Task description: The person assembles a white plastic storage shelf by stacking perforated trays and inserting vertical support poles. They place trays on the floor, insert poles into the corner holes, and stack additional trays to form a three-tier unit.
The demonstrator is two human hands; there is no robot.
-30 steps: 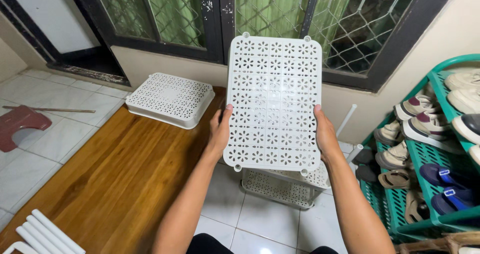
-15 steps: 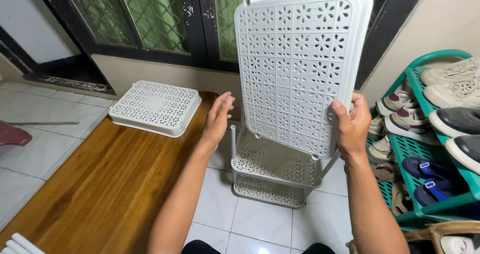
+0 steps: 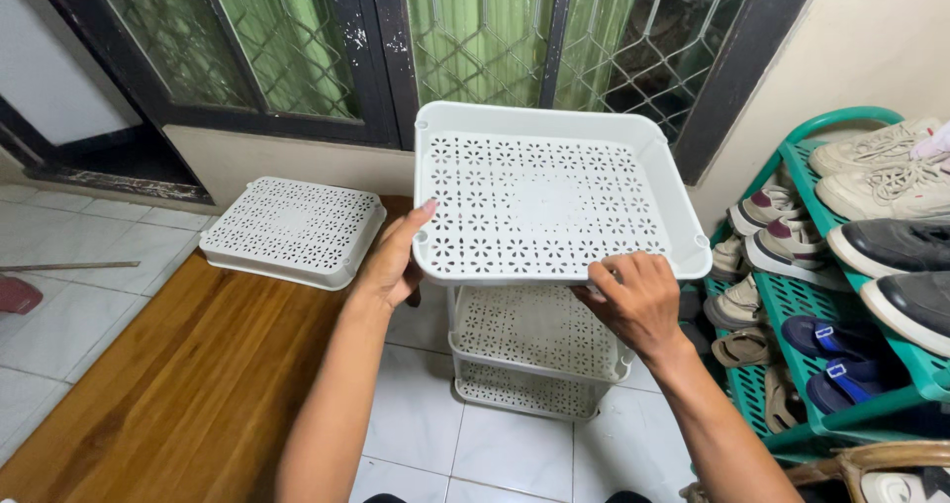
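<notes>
I hold a white perforated plastic shelf tray [image 3: 542,201] level, its open side up, above a low white rack [image 3: 534,350] that has two trays stacked on posts. My left hand [image 3: 393,262] grips the tray's left front corner. My right hand [image 3: 630,301] grips its front rim near the right corner. The held tray hides the tops of the rack's posts.
Another white perforated tray [image 3: 293,230] lies upside down on a wooden board [image 3: 188,384] at the left. A green shoe rack [image 3: 851,295] full of shoes and sandals stands at the right. A dark-framed window with wire mesh [image 3: 515,28] is behind. White floor tiles lie below.
The tray was upright with its underside toward me; it is now turned flat, open side up, over the rack. My left hand, off it half a second ago, grips it again.
</notes>
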